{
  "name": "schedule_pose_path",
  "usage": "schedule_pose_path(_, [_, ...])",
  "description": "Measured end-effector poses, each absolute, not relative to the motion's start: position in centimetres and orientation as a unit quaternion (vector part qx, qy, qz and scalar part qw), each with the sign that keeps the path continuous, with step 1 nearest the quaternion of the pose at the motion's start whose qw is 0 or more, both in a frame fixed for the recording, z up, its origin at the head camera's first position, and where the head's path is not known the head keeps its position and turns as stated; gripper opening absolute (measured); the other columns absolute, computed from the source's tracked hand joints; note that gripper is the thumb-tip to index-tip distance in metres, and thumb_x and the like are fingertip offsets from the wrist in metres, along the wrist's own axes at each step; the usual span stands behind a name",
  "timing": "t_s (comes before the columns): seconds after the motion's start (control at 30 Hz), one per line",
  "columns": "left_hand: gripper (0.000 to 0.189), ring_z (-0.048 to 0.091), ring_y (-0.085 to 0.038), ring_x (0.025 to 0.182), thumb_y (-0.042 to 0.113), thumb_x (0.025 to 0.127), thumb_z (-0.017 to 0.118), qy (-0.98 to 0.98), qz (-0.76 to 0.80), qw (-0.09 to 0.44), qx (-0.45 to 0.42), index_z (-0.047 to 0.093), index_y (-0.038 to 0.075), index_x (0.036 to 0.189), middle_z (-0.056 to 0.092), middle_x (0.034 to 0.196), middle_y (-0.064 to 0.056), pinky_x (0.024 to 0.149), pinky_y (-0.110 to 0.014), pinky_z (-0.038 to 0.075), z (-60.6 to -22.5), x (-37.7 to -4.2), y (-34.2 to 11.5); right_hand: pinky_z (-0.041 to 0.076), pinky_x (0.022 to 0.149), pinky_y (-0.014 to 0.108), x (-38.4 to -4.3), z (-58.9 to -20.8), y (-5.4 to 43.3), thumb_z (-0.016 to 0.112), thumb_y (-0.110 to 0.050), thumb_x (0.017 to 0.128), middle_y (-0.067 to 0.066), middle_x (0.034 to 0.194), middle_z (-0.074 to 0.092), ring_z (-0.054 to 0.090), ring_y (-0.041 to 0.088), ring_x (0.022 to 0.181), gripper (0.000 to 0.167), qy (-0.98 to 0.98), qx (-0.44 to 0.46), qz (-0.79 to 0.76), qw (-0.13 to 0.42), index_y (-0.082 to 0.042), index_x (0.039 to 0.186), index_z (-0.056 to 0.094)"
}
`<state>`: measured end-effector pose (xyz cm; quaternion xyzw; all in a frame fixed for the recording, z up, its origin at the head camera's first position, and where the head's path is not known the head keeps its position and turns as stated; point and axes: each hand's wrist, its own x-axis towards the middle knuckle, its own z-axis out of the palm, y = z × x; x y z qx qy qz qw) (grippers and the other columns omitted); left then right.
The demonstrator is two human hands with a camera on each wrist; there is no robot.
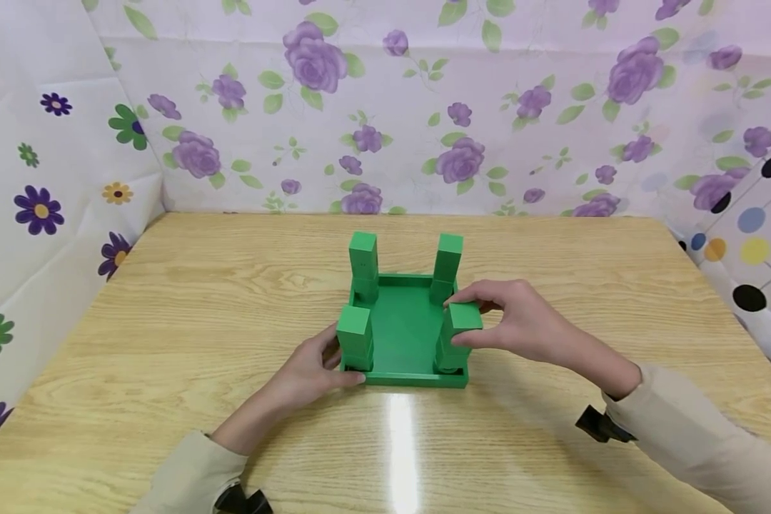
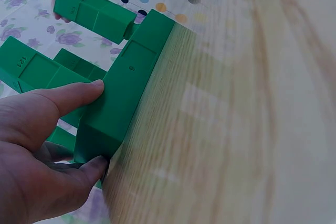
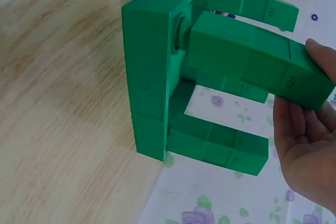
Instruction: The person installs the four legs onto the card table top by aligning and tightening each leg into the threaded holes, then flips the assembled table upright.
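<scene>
A shallow green tray with a raised rim (image 1: 398, 379) lies on the table, and square green posts stand at its corners. My left hand (image 1: 308, 368) grips the near left corner, its thumb on the front wall and its fingers at the left side. Beside it rises the near left post (image 1: 354, 335). With thumb and fingers my right hand (image 1: 520, 321) pinches the top of the near right post (image 3: 257, 56), marked 128. This post leans a little, and a round peg (image 3: 181, 32) shows in the gap between its lower end and the tray.
Two more posts stand at the far corners, one on the left (image 1: 363, 260) and one on the right (image 1: 448, 260). The wooden table (image 1: 231, 285) reaches back to a flowered cloth (image 1: 385, 107). Patterned sheets hang along both sides.
</scene>
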<state>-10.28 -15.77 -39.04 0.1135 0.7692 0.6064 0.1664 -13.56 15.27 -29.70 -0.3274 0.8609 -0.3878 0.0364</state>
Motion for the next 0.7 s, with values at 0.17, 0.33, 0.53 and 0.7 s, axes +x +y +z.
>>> schedule_pose_path(0.17, [0.088, 0.031, -0.031, 0.138, 0.001, 0.08, 0.077, 0.774, 0.602, 0.165, 0.108, 0.026, 0.007, 0.153, 0.033, 0.152, -0.014, 0.108, -0.038, 0.035, -39.0, -10.3, -15.7, 0.054, 0.081, 0.035, -13.6, -29.9, 15.1, 0.083, -0.017, 0.078, -0.004, 0.099, 0.068, 0.057, 0.014, 0.083, 0.036, 0.866, -0.319, -0.384, 0.038, -0.008, 0.111, 0.071])
schedule_pose_path(0.33, [0.088, 0.032, -0.032, 0.138, 0.001, 0.08, 0.076, 0.771, 0.605, 0.164, 0.113, 0.027, 0.007, 0.153, 0.034, 0.151, -0.015, 0.108, -0.039, 0.035, -39.1, -10.3, -15.7, 0.053, 0.083, 0.039, -13.6, -30.0, 14.9, 0.082, -0.018, 0.079, -0.003, 0.107, 0.068, 0.058, 0.015, 0.09, 0.039, 0.86, -0.324, -0.391, 0.046, -0.01, 0.116, 0.07])
schedule_pose_path(0.53, [0.085, 0.033, -0.033, 0.137, 0.002, 0.081, 0.076, 0.768, 0.609, 0.163, 0.117, 0.029, 0.005, 0.151, 0.035, 0.15, -0.017, 0.109, -0.04, 0.035, -39.1, -10.2, -15.8, 0.047, 0.098, 0.036, -13.9, -29.7, 15.6, 0.075, -0.016, 0.087, -0.004, 0.127, 0.062, 0.054, 0.011, 0.119, 0.044, 0.818, -0.35, -0.442, 0.119, -0.015, 0.129, 0.063])
schedule_pose_path(0.7, [0.086, 0.033, -0.033, 0.138, 0.001, 0.081, 0.076, 0.764, 0.613, 0.163, 0.114, 0.028, 0.005, 0.152, 0.034, 0.15, -0.017, 0.109, -0.039, 0.035, -39.1, -10.2, -15.8, 0.047, 0.075, 0.028, -14.4, -29.6, 16.4, 0.069, -0.01, 0.091, -0.001, 0.129, 0.061, 0.058, 0.013, 0.091, 0.043, 0.779, -0.365, -0.478, 0.175, -0.014, 0.133, 0.06])
